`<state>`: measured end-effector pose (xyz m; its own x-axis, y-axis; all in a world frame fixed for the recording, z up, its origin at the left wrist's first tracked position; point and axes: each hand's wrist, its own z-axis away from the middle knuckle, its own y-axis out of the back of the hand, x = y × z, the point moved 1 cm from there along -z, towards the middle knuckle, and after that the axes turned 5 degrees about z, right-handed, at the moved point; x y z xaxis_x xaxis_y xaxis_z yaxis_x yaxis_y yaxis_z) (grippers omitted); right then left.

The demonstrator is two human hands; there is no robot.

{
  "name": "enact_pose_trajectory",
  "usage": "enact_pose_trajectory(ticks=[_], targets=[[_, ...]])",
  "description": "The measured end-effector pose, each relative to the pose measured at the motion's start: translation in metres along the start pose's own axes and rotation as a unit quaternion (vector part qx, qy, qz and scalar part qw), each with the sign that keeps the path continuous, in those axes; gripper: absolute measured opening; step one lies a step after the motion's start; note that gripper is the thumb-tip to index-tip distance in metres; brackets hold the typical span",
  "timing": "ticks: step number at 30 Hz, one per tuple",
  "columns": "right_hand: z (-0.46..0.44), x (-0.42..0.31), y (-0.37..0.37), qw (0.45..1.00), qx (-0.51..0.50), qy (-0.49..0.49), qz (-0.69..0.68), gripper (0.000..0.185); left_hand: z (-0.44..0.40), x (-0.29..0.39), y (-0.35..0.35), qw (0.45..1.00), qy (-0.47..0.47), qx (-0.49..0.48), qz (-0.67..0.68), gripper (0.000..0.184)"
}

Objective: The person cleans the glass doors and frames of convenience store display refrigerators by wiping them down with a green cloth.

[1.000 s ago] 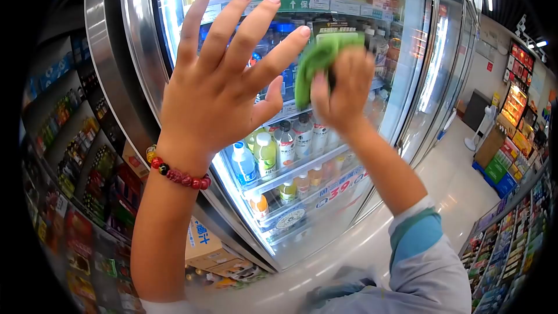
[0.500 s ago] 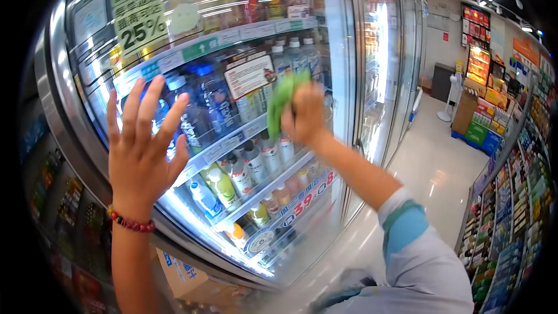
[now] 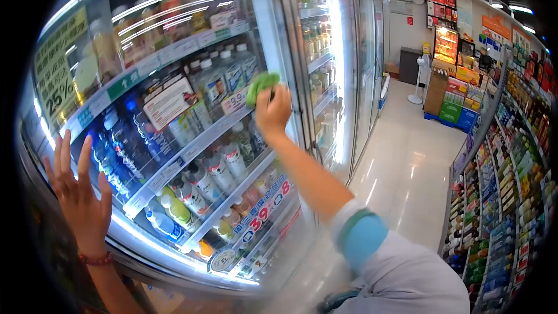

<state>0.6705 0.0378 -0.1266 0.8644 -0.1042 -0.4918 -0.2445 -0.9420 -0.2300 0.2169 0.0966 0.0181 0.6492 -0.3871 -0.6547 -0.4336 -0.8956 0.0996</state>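
Observation:
Bunched in my right hand (image 3: 273,110) is a green cloth (image 3: 263,86), held at the glass door (image 3: 229,117) of a lit drinks fridge, close to the door's right side. My left hand (image 3: 83,195), with a red bead bracelet at the wrist, is raised with its fingers spread near the left side of the same door. Whether its palm touches the glass I cannot tell. Behind the glass, bottles stand on several shelves, among them blue-capped bottles (image 3: 119,145) and a white sign card (image 3: 169,103). A green-yellow notice (image 3: 61,72) reading 25% is on the upper left.
More fridge doors (image 3: 325,81) run along to the right. A cardboard box (image 3: 157,298) sits low by the fridge base. Shiny tiled floor (image 3: 386,168) stretches to a white fan (image 3: 419,78) and a counter with boxes. Bottle-filled shelves (image 3: 500,215) line the right.
My view has turned to the right, so the fridge sits further left. My right hand with the cloth is now nearer the door's right edge. The left hand remains spread, lower in view.

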Motion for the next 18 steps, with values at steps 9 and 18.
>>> enact_pose_trajectory(ticks=[9, 18], targets=[[0.424, 0.238, 0.317, 0.564, -0.622, -0.536, -0.091, 0.045, 0.043, 0.208, 0.07, 0.875, 0.306, -0.043, 0.372, 0.061], [0.18, 0.461, 0.609, 0.55, -0.341, -0.755, -0.104, 0.043, 0.02, 0.617, 0.159, 0.435, 0.336, -0.413, 0.726, 0.033]])
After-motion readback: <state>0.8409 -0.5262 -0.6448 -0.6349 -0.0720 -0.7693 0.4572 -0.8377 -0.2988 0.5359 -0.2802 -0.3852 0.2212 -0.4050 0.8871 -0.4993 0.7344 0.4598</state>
